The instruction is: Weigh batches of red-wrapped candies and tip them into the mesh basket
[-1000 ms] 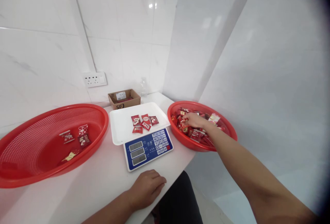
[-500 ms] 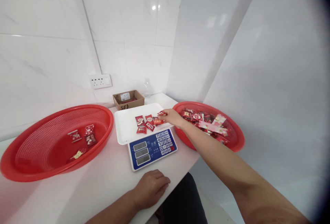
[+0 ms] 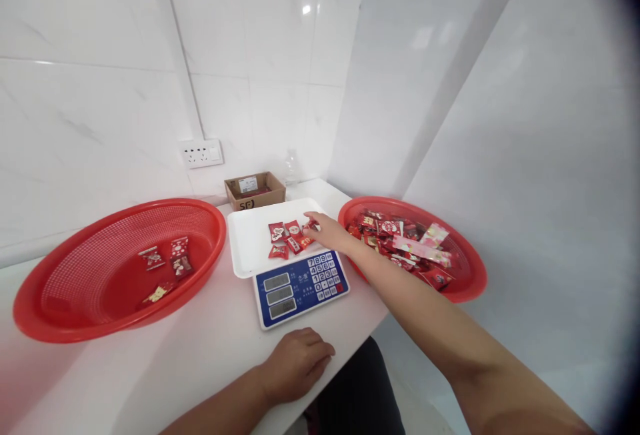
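Right arm [image 3: 425,318] outstretched, right hand [image 3: 327,229] palm down, fingers [image 3: 313,216] bent, left forearm [image 3: 225,400] angled inward, left hand [image 3: 296,365] loosely curled

Bare arms [image 3: 425,315]; dark trousers [image 3: 367,391].
The left hand [image 3: 300,363] and right hand [image 3: 325,229] are bare, as are both forearms; the right arm is bare past the elbow; the trouser cloth looks plain, near-black.

Right hand [image 3: 326,229] at red packets [image 3: 293,243] on scale tray [image 3: 250,243], left hand [image 3: 297,365] on table [image 3: 205,348]
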`<state>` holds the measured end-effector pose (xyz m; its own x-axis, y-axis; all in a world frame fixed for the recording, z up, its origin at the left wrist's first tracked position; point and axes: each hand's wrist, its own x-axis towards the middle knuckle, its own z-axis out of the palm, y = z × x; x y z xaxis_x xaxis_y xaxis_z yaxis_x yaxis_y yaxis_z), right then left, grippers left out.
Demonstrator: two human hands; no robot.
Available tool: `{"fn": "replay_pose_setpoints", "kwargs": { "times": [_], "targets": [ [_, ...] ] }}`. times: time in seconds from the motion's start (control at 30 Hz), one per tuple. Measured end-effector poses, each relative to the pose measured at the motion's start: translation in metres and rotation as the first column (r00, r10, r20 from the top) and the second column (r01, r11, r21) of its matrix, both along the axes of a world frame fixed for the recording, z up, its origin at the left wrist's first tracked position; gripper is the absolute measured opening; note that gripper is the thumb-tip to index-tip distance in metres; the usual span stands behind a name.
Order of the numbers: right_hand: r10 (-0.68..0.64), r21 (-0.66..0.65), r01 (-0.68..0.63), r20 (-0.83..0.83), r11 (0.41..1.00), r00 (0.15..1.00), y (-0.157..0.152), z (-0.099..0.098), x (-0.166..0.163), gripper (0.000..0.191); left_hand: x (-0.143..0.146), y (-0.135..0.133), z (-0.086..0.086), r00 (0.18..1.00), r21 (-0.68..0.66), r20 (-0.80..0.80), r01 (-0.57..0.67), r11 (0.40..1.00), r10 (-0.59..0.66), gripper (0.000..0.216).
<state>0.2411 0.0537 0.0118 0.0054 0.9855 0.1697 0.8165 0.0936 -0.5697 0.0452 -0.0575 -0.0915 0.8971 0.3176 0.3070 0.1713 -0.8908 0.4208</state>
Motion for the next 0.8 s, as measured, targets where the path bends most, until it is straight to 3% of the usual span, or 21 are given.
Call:
{"fn": "replay_pose_setpoints", "kwargs": {
  "times": [0.1,0.2,0.3,0.4,0.5,0.6,0.7,0.8],
  "targets": [
    [0.094,0.018,-0.094,0.018,0.995,0.995,-0.01,-0.006,-0.004,0.04,0.0,0.0,0.001,1.0,0.001,-0.012,0.001,1.0,-0.001,0.022],
    [0.106,0.094,-0.107,0.019,0.99,0.994,-0.022,-0.008,-0.003,0.042,0.0,0.0,0.001,1.0,-0.001,-0.008,0.004,1.0,-0.004,0.023],
    [0.021,0.299,-0.01,-0.036,0.954,0.999,-0.046,-0.012,-0.001,0.036,0.0,0.001,0.001,1.0,-0.003,0.004,0.017,1.0,-0.017,0.023],
    [-0.077,0.427,0.162,-0.21,0.89,0.975,-0.084,-0.032,-0.004,0.027,0.0,0.001,0.002,1.0,-0.003,0.0,0.026,1.0,-0.026,0.024],
    [-0.105,0.354,0.253,-0.387,0.9,0.916,-0.123,-0.069,-0.012,0.021,0.001,0.001,0.001,1.0,-0.013,-0.018,0.025,1.0,-0.026,0.023],
    [-0.081,0.179,0.167,-0.406,0.97,0.91,-0.148,-0.102,-0.023,0.022,0.002,0.001,-0.001,0.999,-0.01,-0.033,0.013,1.0,-0.014,0.022],
    [-0.028,0.085,0.057,-0.307,0.995,0.951,-0.152,-0.116,-0.029,0.024,0.003,0.002,-0.002,0.999,-0.009,-0.045,0.005,1.0,-0.006,0.022],
    [0.004,0.061,0.014,-0.285,0.998,0.958,-0.148,-0.117,-0.029,0.023,0.004,0.002,-0.002,0.998,-0.02,-0.054,0.009,1.0,-0.01,0.023]
  ]
}}
